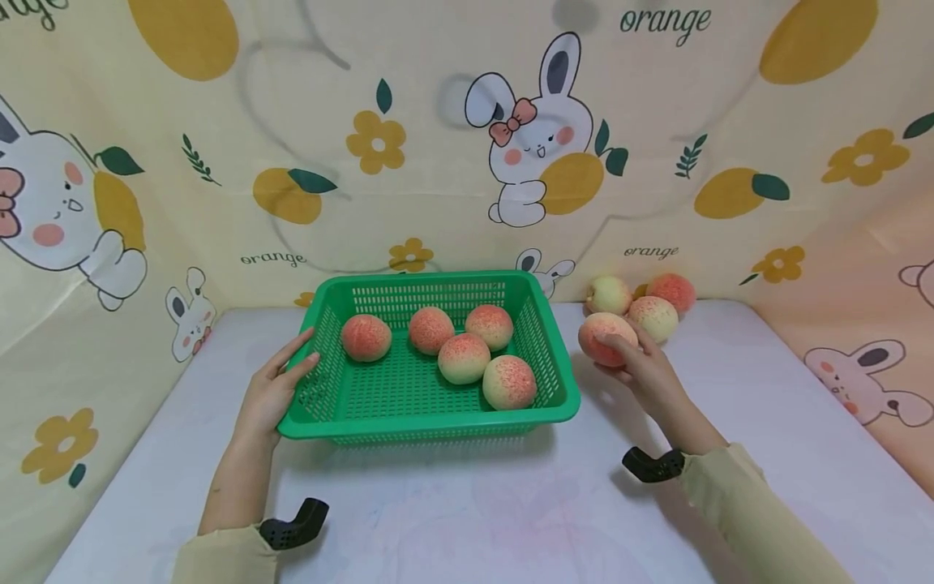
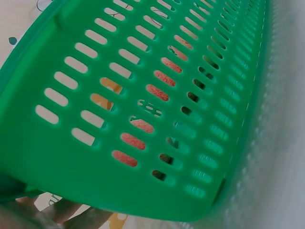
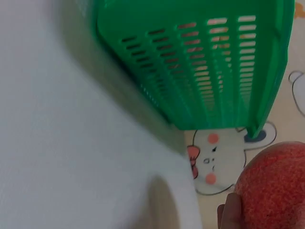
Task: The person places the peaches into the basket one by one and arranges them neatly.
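Observation:
A green plastic basket (image 1: 430, 427) with slotted walls holds several red-and-yellow peaches (image 1: 464, 358). At its left side, my left hand (image 1: 266, 399) grips the rim, fingers and thumb lying over the edge. The left wrist view shows the slotted basket wall (image 2: 157, 114) up close, with fingers (image 2: 90, 218) at its rim. My right hand (image 1: 645, 369) holds a peach (image 1: 604, 341) to the right of the basket. In the right wrist view this peach (image 3: 276, 191) appears large and red at the lower right, above its shadow on the table.
Just behind my right hand are three more fruits: a pale one (image 1: 609, 294), a speckled peach (image 1: 653, 319) and a red peach (image 1: 672, 292). A printed cloth (image 1: 438, 211) hangs at the back of the white table (image 1: 452, 511).

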Available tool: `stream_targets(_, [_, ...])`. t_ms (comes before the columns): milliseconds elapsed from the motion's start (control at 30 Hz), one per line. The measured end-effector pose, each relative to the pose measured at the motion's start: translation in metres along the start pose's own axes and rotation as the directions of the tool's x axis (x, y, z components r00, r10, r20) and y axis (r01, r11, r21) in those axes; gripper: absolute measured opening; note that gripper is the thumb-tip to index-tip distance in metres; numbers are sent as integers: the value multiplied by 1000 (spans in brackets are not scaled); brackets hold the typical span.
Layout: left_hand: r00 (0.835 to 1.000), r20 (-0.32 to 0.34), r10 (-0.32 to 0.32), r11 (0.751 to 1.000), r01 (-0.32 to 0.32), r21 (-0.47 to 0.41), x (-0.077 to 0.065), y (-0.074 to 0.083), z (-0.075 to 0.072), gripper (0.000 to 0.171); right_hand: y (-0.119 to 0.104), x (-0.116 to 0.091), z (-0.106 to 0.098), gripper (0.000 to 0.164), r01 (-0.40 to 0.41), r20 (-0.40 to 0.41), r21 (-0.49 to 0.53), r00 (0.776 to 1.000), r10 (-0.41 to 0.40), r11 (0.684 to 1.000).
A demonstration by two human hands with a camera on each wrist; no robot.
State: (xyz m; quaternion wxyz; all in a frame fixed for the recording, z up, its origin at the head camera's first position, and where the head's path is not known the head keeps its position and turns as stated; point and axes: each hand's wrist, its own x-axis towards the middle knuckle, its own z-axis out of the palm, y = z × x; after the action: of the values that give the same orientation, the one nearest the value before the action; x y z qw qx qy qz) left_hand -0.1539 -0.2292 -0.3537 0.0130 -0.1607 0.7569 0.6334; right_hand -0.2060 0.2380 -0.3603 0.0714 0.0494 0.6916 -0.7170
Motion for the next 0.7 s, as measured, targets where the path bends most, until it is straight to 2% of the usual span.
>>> stream_targets(200, [1000,8,-7,1000,7,0,0,1,0,53,-7,-5,7,66,49,8,2,999,-49,999])
stream_targets(567, [1000,10,-2,1000,2,-5,-1,1,0,53,-22,-11,19,86,81,10,-30,997,-81,996])
stream_targets(700, [1000,16,2,1000,-2,-11,-1,1,0,53,-31,-14,24,86,111,14,-44,994,-110,993])
